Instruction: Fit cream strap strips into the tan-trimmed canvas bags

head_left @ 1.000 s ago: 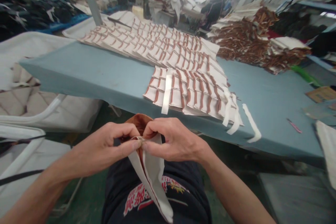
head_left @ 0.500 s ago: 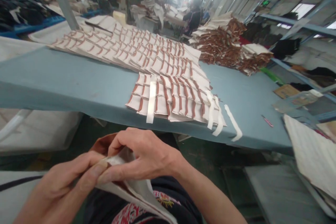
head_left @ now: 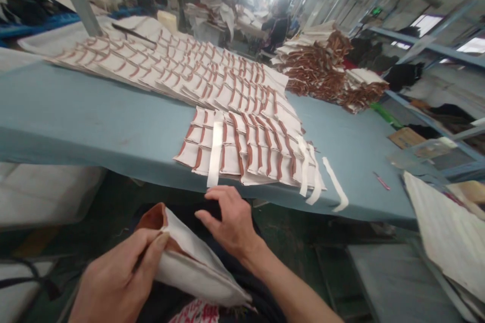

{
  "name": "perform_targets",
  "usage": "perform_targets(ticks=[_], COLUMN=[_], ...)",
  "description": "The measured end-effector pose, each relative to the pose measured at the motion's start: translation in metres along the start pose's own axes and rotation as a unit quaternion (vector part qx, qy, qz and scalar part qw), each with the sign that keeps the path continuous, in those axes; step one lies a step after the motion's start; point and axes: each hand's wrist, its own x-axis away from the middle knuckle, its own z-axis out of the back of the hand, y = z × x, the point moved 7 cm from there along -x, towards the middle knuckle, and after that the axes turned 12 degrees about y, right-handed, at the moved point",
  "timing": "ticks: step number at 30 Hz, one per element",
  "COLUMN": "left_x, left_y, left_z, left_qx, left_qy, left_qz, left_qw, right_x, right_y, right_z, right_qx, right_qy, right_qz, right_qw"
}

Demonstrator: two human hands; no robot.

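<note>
My left hand (head_left: 125,267) pinches the edge of a folded piece of cream fabric with a brown inner side (head_left: 193,267), held over my lap. My right hand (head_left: 231,219) is off the fabric, its thumb and fingers apart with nothing between them. Its fingertips are close to the lower end of a cream strip (head_left: 215,154). That strip lies across overlapping rows of cream pieces with brown edges (head_left: 257,149) at the table's front edge.
The blue-covered table (head_left: 113,111) carries wider rows of similar pieces (head_left: 170,63) and a brown-and-cream stack (head_left: 314,60). More cream strips (head_left: 335,184) hang near the front edge. A small red tool (head_left: 382,181) lies at the right. A person (head_left: 278,25) sits in the background.
My right hand has let go of the fabric and moved up and right toward the table edge. The left hand keeps its pinch, and the fabric's brown opening now shows.
</note>
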Motion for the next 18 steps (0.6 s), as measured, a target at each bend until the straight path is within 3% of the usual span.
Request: perform_targets(ticks=[4, 10, 18], left_x=[-0.032, -0.04, -0.042], left_y=[0.004, -0.005, -0.019], left_z=[-0.026, -0.075, -0.087], left_qx=[0.012, 0.012, -0.004], left_qy=[0.035, -0.014, -0.015], left_qz=[-0.013, 0.043, 0.15], left_qw=[0.999, 0.999, 0.989], right_x=[-0.008, -0.026, -0.037], right_y=[0.046, 0.064, 0.064], right_z=[-0.002, -0.032, -0.037], right_qx=[0.106, 0.157, 0.124], right_qy=[-0.003, -0.063, -0.109], right_qz=[0.013, 0.049, 0.02], right_qw=[0.994, 0.984, 0.986])
